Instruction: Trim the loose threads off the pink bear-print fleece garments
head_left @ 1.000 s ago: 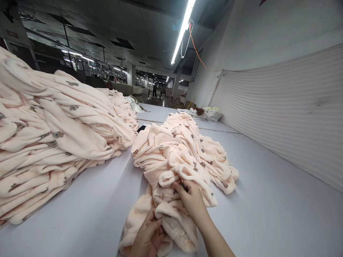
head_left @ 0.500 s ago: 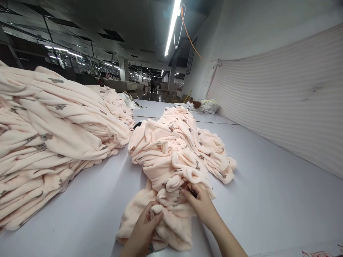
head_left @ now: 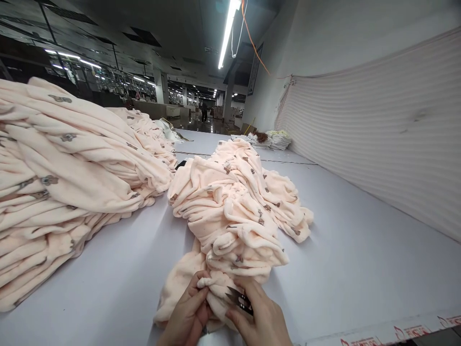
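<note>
A heap of pale pink fleece garments (head_left: pixel 234 211) with small brown motifs lies on the white table (head_left: pixel 353 259) in front of me. My left hand (head_left: pixel 187 315) pinches a fold of the nearest garment at the heap's near end. My right hand (head_left: pixel 261 319) is closed around small metal thread snips (head_left: pixel 237 300), whose blades point left at that pinched fold. Both hands sit close together at the bottom of the view.
A tall stack of the same pink garments (head_left: pixel 61 182) fills the left side of the table. A striped white fabric wall (head_left: pixel 378 129) runs along the right. Folded pale items (head_left: pixel 277 139) lie at the table's far end. Red-printed tape (head_left: pixel 403 331) marks the near edge.
My right hand has drawn back from the heap's middle toward me, and the snips now show in it. My left hand has shifted up to pinch the fold beside them.
</note>
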A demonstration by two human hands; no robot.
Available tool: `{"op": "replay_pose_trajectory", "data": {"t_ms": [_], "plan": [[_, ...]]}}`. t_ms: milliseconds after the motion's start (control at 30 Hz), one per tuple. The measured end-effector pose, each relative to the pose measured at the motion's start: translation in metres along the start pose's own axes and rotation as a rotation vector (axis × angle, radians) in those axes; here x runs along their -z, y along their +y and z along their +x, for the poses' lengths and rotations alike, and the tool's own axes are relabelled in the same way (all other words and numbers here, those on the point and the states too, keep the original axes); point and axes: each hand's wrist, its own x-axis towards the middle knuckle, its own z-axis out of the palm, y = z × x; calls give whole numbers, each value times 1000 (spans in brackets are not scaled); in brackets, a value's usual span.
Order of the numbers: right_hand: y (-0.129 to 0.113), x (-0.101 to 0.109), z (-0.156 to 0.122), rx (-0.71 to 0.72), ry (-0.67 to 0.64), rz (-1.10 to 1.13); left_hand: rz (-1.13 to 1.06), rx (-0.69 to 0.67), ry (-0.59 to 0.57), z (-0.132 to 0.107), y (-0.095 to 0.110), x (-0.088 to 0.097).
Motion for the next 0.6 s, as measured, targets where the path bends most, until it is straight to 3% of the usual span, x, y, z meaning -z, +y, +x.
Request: {"op": "replay_pose_trajectory", "data": {"t_ms": [233,433,600], "plan": [[7,-1,6,125,28,-31,-34,-5,18,0,0,-5],[-1,3,11,149,29,-17,-37,4,6,1,0,-7],[7,0,10,133,75,-25,-5,-9,27,1,1,-8]]}}
